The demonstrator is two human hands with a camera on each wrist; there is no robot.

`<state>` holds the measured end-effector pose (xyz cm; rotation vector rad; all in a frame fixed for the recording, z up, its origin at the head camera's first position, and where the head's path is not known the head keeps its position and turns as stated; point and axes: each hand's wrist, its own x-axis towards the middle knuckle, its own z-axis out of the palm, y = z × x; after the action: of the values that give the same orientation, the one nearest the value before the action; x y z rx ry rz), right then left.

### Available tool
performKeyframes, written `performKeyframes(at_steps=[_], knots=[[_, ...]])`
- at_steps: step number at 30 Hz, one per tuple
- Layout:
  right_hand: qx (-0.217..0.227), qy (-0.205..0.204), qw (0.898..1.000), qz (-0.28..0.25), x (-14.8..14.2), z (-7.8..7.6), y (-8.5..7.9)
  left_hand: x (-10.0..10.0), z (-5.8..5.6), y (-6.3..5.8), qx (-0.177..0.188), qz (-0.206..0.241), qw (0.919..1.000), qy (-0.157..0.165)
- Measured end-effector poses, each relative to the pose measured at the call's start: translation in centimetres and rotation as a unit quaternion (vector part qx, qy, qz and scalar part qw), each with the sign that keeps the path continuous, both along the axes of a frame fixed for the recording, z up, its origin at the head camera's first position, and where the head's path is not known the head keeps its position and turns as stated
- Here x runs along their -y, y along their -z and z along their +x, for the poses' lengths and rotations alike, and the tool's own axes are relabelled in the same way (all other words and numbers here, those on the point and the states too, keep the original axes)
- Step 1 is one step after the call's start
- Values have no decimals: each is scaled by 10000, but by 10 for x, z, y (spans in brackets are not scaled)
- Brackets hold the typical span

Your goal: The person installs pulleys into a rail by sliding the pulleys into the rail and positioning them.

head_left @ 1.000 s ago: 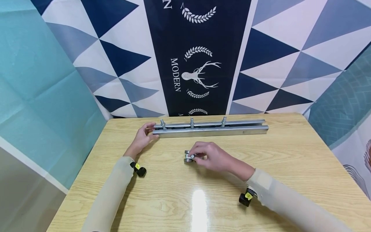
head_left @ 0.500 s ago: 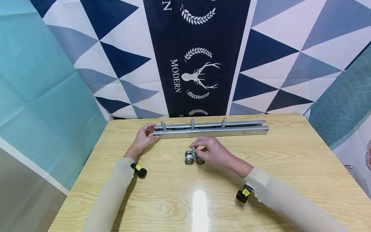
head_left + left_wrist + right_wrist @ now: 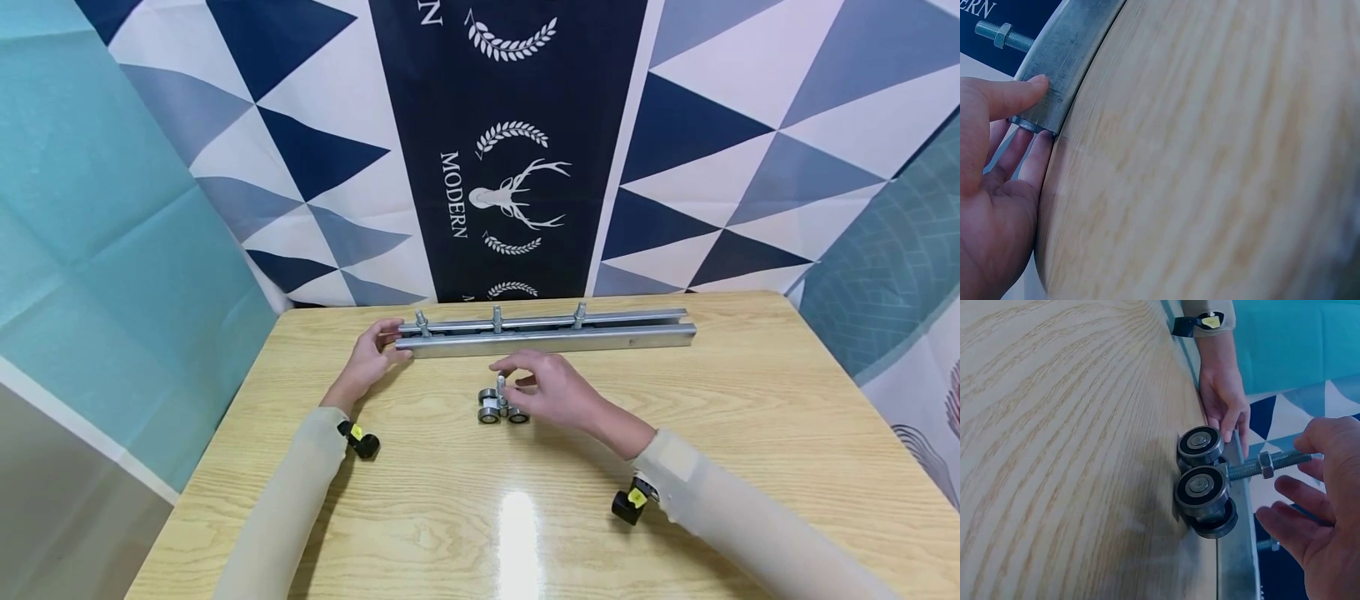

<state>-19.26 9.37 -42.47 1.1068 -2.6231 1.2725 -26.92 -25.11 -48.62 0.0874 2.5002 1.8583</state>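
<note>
A steel C-channel track [image 3: 547,340] lies along the back of the table, with three upright threaded bolts [image 3: 497,318] standing out of its slot. At the track's left end, my left hand [image 3: 372,348] grips it, thumb on the front wall and fingers around the end, as the left wrist view shows. In front of the track a small roller trolley [image 3: 1204,487] stands on its wheels, its bolt pointing up with a nut [image 3: 1266,465] partway along. My right hand [image 3: 557,390] is right beside that bolt, thumb at its upper end and the other fingers spread apart from it.
The table [image 3: 420,500] is wood-grained, its back edge close behind the track. A patterned cloth [image 3: 517,200] hangs behind it, and a teal cloth [image 3: 127,233] at the left. Each wrist wears a black camera strap [image 3: 358,437].
The trolley has been tipped from lying over to standing upright on its wheels. My right fingers have loosened from its bolt. The left hand and the track have stayed put.
</note>
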Motion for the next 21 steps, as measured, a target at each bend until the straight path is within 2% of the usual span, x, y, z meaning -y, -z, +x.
performKeyframes(at_steps=[6, 21], knots=[[42, 202, 9998, -25, -1, 2, -4, -1, 1, -1, -10, 50, 10000, 2], [589, 796, 9948, 256, 10, 9, -4, -2, 1, -2, 4, 14, 10000, 6]])
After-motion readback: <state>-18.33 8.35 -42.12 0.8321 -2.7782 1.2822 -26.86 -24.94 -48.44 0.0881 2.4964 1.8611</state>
